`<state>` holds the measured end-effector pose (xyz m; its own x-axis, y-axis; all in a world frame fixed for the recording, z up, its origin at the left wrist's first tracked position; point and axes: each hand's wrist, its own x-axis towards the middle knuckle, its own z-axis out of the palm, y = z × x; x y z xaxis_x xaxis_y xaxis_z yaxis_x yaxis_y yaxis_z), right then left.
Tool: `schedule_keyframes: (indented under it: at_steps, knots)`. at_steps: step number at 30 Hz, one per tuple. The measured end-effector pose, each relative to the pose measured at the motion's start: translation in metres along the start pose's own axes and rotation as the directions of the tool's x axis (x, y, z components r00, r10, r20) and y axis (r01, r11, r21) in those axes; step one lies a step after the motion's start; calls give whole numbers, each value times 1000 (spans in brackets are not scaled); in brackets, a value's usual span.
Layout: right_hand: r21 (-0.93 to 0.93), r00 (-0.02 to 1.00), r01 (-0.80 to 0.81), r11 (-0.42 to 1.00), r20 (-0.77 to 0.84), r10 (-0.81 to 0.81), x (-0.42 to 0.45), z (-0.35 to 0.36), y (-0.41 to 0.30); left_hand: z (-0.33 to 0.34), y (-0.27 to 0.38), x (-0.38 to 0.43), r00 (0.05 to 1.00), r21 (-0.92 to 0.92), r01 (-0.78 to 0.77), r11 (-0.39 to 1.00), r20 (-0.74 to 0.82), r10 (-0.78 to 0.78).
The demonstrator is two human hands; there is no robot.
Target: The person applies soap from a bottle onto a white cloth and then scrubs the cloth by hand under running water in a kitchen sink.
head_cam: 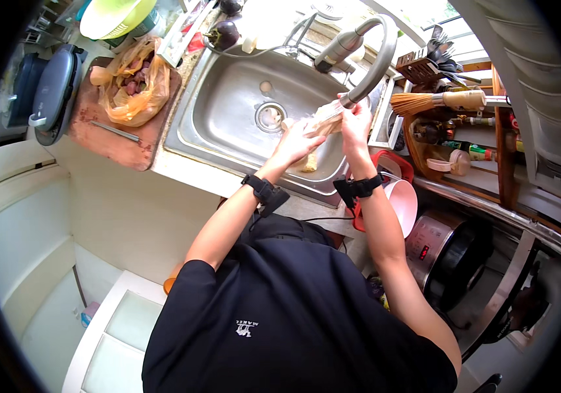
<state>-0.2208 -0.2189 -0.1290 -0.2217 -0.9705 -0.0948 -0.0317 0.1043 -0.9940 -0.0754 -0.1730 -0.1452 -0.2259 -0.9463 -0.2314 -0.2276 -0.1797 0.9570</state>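
Over the right side of the stainless steel sink (221, 103), both hands are on a pale, cream-coloured item (327, 120), possibly a mushroom or another long vegetable. My left hand (297, 142) holds it from the near left. My right hand (356, 123) grips its far right end, close under the spout of the grey gooseneck faucet (376, 69). Water seems to run over it. Small pale pieces lie in the drain (270, 117). A yellowish piece (309, 163) rests in the basin below my hands, partly hidden by the left one.
To the left, a wooden cutting board (113, 147) bears an orange plastic bag (135, 105) of reddish produce and a metal stick-like utensil (115, 131). Eggplants (224, 34) lie behind the sink. At right are a bamboo brush (437, 100), a pink bowl (402, 206) and a rice cooker (432, 245).
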Motion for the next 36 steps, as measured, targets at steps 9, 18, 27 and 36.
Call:
schedule_keyframes:
  at_steps: [9,18,27,36]
  knots:
    - [-291,1000,-8,957,-7,6,-24,-34,5,-11,-1,19,948,314,-230,921,-142,285]
    - [-349,953,264,899,237,-188,-40,-4,18,3,43,20,918,417,-249,874,-186,350]
    - [-277,975,220,935,105,-198,-46,31,23,-18,18,14,981,-585,-74,808,-190,-48]
    - [-146,951,148,978,293,-100,-38,18,10,-29,-48,10,951,-605,69,793,-199,-234]
